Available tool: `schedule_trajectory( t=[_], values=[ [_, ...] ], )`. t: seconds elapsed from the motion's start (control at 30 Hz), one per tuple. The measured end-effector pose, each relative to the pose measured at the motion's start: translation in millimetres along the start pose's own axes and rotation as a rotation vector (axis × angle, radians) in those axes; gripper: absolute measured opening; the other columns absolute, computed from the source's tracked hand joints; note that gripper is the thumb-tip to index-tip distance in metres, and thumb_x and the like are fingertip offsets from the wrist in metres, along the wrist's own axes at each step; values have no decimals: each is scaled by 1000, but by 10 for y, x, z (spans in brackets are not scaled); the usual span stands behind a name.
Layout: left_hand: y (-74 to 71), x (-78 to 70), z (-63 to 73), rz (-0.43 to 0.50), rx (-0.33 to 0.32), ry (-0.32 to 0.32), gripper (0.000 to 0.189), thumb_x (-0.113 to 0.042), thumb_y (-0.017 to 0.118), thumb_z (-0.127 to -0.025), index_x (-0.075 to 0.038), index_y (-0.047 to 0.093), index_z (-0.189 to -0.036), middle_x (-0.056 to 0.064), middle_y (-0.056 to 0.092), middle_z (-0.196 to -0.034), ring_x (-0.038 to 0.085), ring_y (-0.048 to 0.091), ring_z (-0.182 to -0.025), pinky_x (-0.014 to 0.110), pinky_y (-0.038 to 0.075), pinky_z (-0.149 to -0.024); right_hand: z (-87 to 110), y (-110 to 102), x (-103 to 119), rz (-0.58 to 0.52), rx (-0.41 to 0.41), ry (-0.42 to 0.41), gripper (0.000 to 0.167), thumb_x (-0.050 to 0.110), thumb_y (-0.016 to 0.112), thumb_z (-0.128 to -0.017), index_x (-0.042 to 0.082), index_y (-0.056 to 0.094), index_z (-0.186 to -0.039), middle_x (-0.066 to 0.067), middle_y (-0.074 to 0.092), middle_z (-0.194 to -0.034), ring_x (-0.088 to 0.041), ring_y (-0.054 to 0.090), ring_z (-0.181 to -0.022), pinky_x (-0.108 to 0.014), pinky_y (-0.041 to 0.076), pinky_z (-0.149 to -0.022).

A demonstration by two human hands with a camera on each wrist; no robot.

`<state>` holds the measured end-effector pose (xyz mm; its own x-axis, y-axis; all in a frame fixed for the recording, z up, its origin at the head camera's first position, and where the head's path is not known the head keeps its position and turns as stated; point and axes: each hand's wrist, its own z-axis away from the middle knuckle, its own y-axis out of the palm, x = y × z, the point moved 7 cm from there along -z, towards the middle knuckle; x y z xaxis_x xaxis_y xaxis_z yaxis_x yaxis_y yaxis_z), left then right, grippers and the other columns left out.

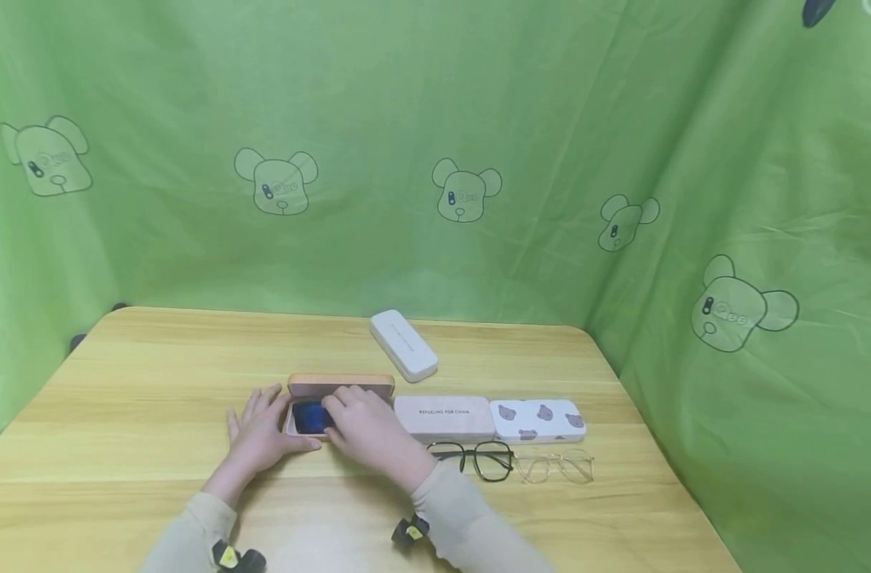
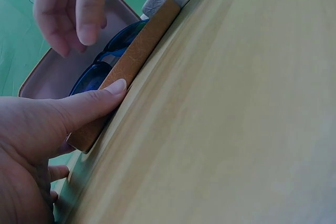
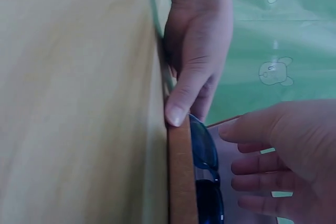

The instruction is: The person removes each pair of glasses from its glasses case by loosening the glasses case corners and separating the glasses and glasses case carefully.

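Note:
A brown glasses case (image 1: 341, 381) lies with its lid raised, and blue-lensed sunglasses (image 1: 310, 418) sit inside it. My left hand (image 1: 259, 434) holds the case at its left end; in the left wrist view its thumb presses the brown front wall (image 2: 140, 48). Over the case hovers my right hand (image 1: 367, 426), its fingers loosely bent and, in the right wrist view, apart from the sunglasses (image 3: 205, 145). Nothing shows in its grasp. In the head view it hides the case's right part.
Right of the brown case lie a pinkish-grey glasses case (image 1: 444, 426) and a white bear-print case (image 1: 539, 430). Before them rest black-framed glasses (image 1: 493, 461) and thin-framed glasses (image 1: 553, 466). A white case (image 1: 404, 346) lies farther back on the wooden table (image 1: 192, 350). Green curtains surround it.

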<state>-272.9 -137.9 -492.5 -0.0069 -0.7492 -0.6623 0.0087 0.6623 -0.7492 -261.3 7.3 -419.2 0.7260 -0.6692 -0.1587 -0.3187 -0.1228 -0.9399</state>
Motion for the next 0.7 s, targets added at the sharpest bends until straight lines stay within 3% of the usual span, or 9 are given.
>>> schedule_trajectory(
  t=[0.7],
  values=[
    [-5,-5,3,-3,8,-5,105,-54,85,-62,-4,42,-144,27,24,-156,52,5,-146,75,-13,-109,12,139,-11,44,22,75,36,32,69,-88,13,63,-117,1,65,-105,-15,62,-98,-28,55,-82]
  ],
)
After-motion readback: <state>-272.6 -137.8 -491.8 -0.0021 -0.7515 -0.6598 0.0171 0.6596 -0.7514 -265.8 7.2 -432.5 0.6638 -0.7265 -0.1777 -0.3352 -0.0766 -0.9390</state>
